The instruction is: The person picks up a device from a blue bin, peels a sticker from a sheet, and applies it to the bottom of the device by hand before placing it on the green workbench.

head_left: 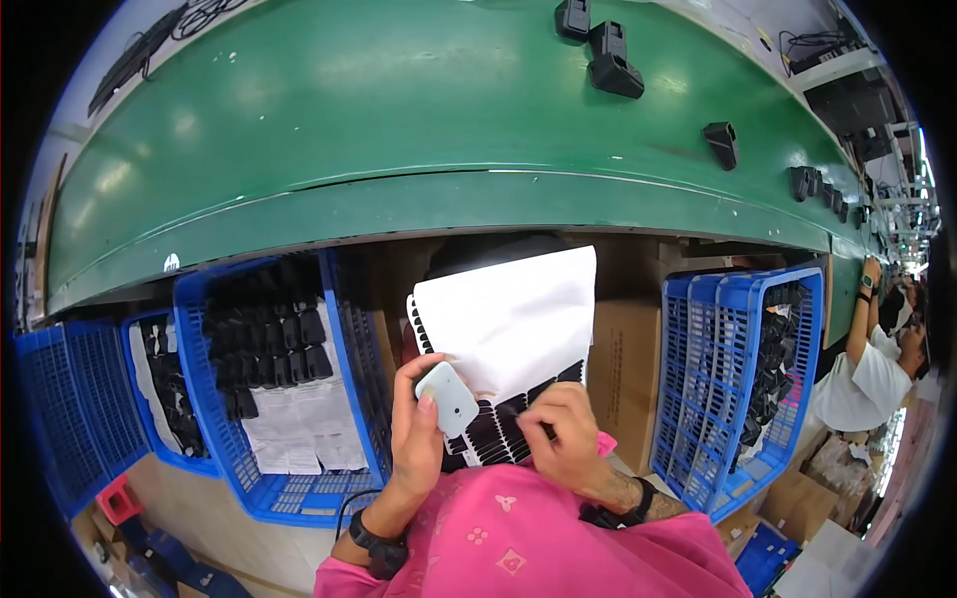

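In my left hand [417, 424] is a small pale, rounded rectangular plastic piece [446, 399] with a few dark spots on its face, gripped between thumb and fingers. On my lap lies a sheet of black die-cut stickers [490, 436], set in rows. A blank white sheet [508, 324] covers its far part, and more black shapes show along the left edge. Close over the right side of the stickers, my right hand [560, 429] has its fingers curled and the thumb and forefinger drawn together. Whatever it pinches, if anything, is too hidden to name.
A green worktable [349, 110] spans the far side, with black plastic parts [613, 62] on its right. Left of me a blue crate [289, 503] holds rows of black parts and papers; another blue crate [698, 389] stands right. A co-worker [857, 384] sits far right.
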Action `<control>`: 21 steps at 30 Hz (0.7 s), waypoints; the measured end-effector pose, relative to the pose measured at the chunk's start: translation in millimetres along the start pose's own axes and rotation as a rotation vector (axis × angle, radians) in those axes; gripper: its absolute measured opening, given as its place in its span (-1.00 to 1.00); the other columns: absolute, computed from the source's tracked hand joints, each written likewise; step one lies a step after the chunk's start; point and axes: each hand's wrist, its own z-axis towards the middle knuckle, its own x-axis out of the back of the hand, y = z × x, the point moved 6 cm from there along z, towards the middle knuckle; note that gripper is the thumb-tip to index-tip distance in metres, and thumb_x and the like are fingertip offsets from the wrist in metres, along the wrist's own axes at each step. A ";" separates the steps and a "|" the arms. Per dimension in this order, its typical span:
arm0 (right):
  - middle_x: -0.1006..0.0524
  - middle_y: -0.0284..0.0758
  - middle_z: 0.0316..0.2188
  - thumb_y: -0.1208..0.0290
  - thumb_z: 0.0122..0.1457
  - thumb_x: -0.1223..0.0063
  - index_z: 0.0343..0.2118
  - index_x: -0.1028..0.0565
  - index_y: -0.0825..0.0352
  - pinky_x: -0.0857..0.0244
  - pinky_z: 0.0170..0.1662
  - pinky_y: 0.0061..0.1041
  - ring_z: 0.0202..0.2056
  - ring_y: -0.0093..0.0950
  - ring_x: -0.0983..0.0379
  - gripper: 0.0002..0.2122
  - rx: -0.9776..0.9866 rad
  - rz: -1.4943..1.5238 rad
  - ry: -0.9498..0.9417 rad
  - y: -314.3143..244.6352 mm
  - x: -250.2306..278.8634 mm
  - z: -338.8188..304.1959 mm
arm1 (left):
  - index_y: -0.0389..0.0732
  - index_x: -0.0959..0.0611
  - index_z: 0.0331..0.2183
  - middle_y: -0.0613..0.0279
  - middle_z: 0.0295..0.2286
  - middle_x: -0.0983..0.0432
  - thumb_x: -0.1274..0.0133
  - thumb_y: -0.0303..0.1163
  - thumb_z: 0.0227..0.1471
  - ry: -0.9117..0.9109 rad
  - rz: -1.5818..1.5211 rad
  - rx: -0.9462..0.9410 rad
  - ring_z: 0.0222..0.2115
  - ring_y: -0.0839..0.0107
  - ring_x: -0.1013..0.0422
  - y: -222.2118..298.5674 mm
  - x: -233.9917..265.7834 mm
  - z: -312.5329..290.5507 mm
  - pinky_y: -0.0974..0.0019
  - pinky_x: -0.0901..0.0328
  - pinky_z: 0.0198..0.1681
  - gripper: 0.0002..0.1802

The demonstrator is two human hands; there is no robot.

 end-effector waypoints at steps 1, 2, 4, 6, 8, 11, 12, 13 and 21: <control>-0.40 -0.26 -0.39 0.69 -0.13 -0.18 -0.44 -0.45 0.37 -0.24 -0.28 -0.45 -0.34 -0.34 -0.36 -0.83 0.001 0.004 -0.004 -4.6 7.7 2.3 | -0.28 -0.25 0.02 0.09 -0.27 -0.38 0.19 -0.07 0.18 0.006 0.001 0.000 -0.23 0.37 -0.37 0.3 2.8 0.3 0.28 -0.33 -0.15 -0.46; -0.39 -0.26 -0.38 0.70 -0.09 -0.13 -0.44 -0.43 0.38 -0.24 -0.26 -0.49 -0.33 -0.39 -0.35 -0.85 -0.121 0.135 -0.022 -3.6 17.4 5.1 | -0.29 -0.27 0.00 0.08 -0.29 -0.39 0.18 -0.07 0.18 -0.023 -0.014 0.017 -0.28 0.36 -0.39 0.0 5.3 0.5 0.28 -0.35 -0.21 -0.47; -0.37 -0.26 -0.32 0.73 0.02 0.00 -0.41 -0.38 0.41 -0.25 -0.22 -0.57 -0.32 -0.55 -0.33 -0.89 -0.387 0.417 -0.074 -3.3 27.6 14.3 | -0.30 -0.29 -0.01 0.06 -0.32 -0.40 0.18 -0.06 0.17 -0.054 -0.022 0.034 -0.33 0.35 -0.41 6.1 3.1 2.9 0.28 -0.38 -0.26 -0.47; -0.37 -0.25 -0.31 0.73 0.03 0.02 -0.39 -0.37 0.42 -0.25 -0.21 -0.57 -0.32 -0.56 -0.32 -0.90 -0.530 0.661 -0.119 -12.6 33.9 33.5 | -0.32 -0.33 -0.05 0.04 -0.36 -0.41 0.11 -0.09 0.15 -0.131 -0.202 0.137 -0.46 0.34 -0.42 21.7 -12.8 -2.3 0.31 -0.39 -0.42 -0.48; -0.36 -0.25 -0.29 0.74 0.06 0.05 -0.36 -0.37 0.44 -0.25 -0.21 -0.58 -0.30 -0.58 -0.32 -0.90 -0.630 0.895 -0.198 -25.0 34.9 46.6 | -0.34 -0.32 -0.06 0.01 -0.34 -0.41 0.03 -0.11 0.10 -0.182 -0.153 0.095 -0.50 0.34 -0.42 27.0 -19.7 -8.8 0.33 -0.37 -0.47 -0.46; -0.36 -0.26 -0.30 0.75 0.06 0.05 -0.35 -0.37 0.44 -0.25 -0.24 -0.61 -0.32 -0.59 -0.32 -0.89 -0.615 0.851 -0.213 -28.6 35.1 60.7 | -0.36 -0.41 -0.05 -0.04 -0.18 -0.41 -0.18 -0.28 -0.10 -0.291 -0.048 0.009 -0.39 0.41 -0.44 42.6 -25.4 -13.2 0.41 -0.34 -0.29 -0.41; -0.36 -0.26 -0.30 0.75 0.06 0.05 -0.35 -0.37 0.44 -0.25 -0.24 -0.61 -0.32 -0.59 -0.32 -0.89 -0.616 0.849 -0.212 -27.8 35.5 64.0 | -0.37 -0.46 -0.06 -0.09 -0.12 -0.39 -0.19 -0.31 -0.13 -0.344 0.103 -0.080 -0.36 0.41 -0.44 50.8 -28.8 -12.4 0.43 -0.33 -0.26 -0.43; -0.37 -0.26 -0.31 0.74 0.06 0.05 -0.35 -0.37 0.44 -0.26 -0.26 -0.62 -0.35 -0.60 -0.33 -0.89 -0.596 0.804 -0.247 -28.8 34.0 67.3 | -0.38 -0.51 -0.08 -0.13 -0.06 -0.37 -0.20 -0.35 -0.16 -0.389 0.253 -0.169 -0.33 0.42 -0.44 58.2 -32.1 -13.9 0.45 -0.32 -0.22 -0.44; -0.42 -0.27 -0.32 0.71 0.07 -0.04 -0.27 -0.43 0.52 -0.29 -0.30 -0.69 -0.36 -0.62 -0.39 -0.85 -0.669 0.877 0.084 -22.0 37.2 66.1 | -0.44 -0.47 -0.03 -0.18 0.03 -0.29 -0.10 -0.38 -0.10 -0.291 0.086 -0.093 -0.32 0.45 -0.47 48.7 -31.6 -8.2 0.44 -0.30 -0.19 -0.44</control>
